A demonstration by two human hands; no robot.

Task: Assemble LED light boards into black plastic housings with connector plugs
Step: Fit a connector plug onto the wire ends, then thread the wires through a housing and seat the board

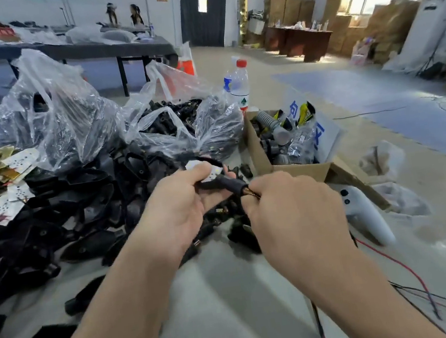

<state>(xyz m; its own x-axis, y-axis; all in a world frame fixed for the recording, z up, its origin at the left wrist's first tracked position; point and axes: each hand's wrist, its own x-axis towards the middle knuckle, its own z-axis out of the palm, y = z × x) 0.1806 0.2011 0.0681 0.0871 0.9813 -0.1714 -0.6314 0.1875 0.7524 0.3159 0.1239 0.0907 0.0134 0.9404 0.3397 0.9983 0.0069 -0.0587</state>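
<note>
While the person bent over the heap, the left hand [176, 204] gripped a black housing [206, 186] with a white LED board [213, 174] showing above the thumb, just left of the near corner of the cardboard box [257, 149]. The right hand [293, 210], in front of that same box, pinched the brassy tip of the connector plug [236, 187] that stuck out of the housing. The box stood open and held a grey ribbed hose [266, 119], yellow packets [304, 113] and crumpled clear wrapping. Left of the box, two clear plastic bags [181, 128] bulged with small black parts, and a pile of loose housings [76, 195] spread below them. A water bottle [240, 86] stood behind the box. A white controller [365, 214] lay just in front of it.
</note>
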